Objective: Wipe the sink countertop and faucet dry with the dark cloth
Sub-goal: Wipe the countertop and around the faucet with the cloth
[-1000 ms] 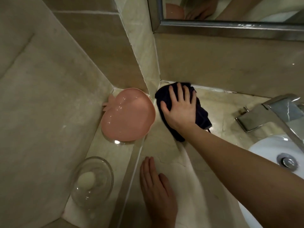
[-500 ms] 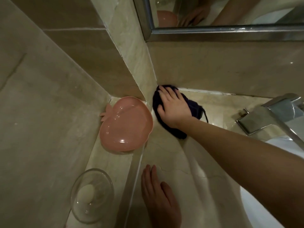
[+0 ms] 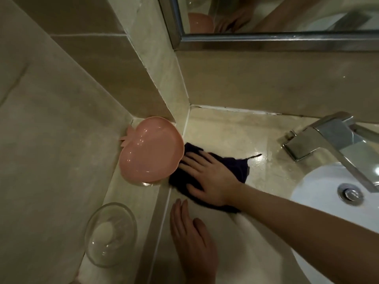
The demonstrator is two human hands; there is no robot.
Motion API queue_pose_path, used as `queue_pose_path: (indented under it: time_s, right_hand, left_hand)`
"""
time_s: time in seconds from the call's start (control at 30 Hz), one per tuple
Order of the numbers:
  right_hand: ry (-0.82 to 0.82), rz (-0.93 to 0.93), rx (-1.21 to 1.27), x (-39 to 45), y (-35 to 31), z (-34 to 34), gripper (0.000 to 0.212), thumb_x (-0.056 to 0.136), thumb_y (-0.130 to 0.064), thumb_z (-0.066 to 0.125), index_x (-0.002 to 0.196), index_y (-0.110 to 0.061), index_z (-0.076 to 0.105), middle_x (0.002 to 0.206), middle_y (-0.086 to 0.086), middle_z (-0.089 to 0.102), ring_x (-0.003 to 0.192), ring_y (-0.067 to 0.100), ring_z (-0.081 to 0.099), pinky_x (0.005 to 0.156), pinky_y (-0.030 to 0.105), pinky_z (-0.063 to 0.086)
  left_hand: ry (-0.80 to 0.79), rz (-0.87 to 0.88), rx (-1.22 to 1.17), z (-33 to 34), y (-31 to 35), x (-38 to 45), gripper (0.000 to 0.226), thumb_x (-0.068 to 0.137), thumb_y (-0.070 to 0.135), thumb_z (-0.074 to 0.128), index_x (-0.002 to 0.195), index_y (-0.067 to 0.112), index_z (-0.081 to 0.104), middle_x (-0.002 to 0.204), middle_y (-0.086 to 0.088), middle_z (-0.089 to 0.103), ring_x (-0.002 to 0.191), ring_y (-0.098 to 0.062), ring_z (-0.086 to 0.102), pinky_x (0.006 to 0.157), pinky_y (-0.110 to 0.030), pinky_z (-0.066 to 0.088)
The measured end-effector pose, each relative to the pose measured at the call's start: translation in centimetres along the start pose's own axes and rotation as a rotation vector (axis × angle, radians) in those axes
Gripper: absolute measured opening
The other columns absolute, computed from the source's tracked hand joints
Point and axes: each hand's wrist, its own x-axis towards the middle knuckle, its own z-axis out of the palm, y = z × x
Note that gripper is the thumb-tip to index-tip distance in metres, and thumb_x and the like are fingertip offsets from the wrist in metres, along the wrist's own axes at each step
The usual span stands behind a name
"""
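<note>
Right hand pressed flat on the dark cloth, fingers straight and spread, pointing left toward the pink apple-shaped dish; nothing curled round the fabric, just palm and fingers bearing down on it. Cloth bunched on the beige stone desk, touching or nearly touching the dish's right rim, well clear of the back-wall corner, a loose thread trailing off its right end. Left hand lying flat on the desk just below the cloth, fingers straight and together, holding nothing, fingertips close to the cloth's lower edge but apart from it. Chrome faucet off to the right, spout reaching over the white sink with its metal drain. Wet sheen on the desk between cloth and faucet. On the lower ledge at left, a clear glass bowl holding a pale rounded lump. Mirror above, framed in metal.
</note>
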Motion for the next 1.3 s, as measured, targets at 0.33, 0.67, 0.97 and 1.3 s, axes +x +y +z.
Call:
queue_pose_path:
  time_s: [0.33,0.67,0.97,1.3]
  right_hand:
    - [0.074,0.263,-0.044,0.7,-0.8,0.1,0.076,0.095,-0.070,0.028,0.158,-0.028,0.022,0.167,0.002,0.015,0.154,0.026,0.008,0.123,0.051,0.002]
    - [0.131,0.430,-0.011,-9.8,1.9,-0.6,0.062,0.102,-0.052,0.033,0.157,-0.025,0.029,0.165,-0.003,0.020,0.153,0.020,0.017,0.125,0.042,0.009]
    - [0.277,0.768,-0.045,-9.1,3.7,-1.5,0.060,0.105,-0.041,0.026,0.157,-0.011,0.025,0.165,0.008,0.019,0.153,0.024,0.015,0.125,0.039,0.007]
    - [0.136,0.676,-0.032,-16.1,-6.4,2.7,0.062,0.104,-0.041,0.031,0.159,-0.015,0.019,0.168,0.002,0.006,0.155,0.019,0.004,0.123,0.039,0.009]
  left_hand:
    - [0.017,-0.020,-0.082,-0.3,-0.2,0.0,0.051,0.099,0.023,0.039,0.144,0.000,0.046,0.149,-0.015,0.046,0.136,-0.030,0.045,0.116,-0.035,0.031]
    - [-0.001,-0.036,-0.131,-0.5,0.4,0.1,0.051,0.100,0.023,0.035,0.142,-0.004,0.047,0.145,-0.020,0.046,0.133,-0.035,0.045,0.115,-0.025,0.024]
    - [0.006,-0.009,-0.076,-0.3,-0.3,-0.1,0.048,0.100,0.022,0.037,0.140,-0.002,0.050,0.145,-0.018,0.046,0.133,-0.035,0.046,0.113,-0.039,0.032]
    - [0.026,0.051,0.002,0.0,-0.4,-0.1,0.045,0.097,0.014,0.040,0.135,-0.007,0.053,0.141,-0.024,0.049,0.130,-0.043,0.047,0.110,-0.051,0.037]
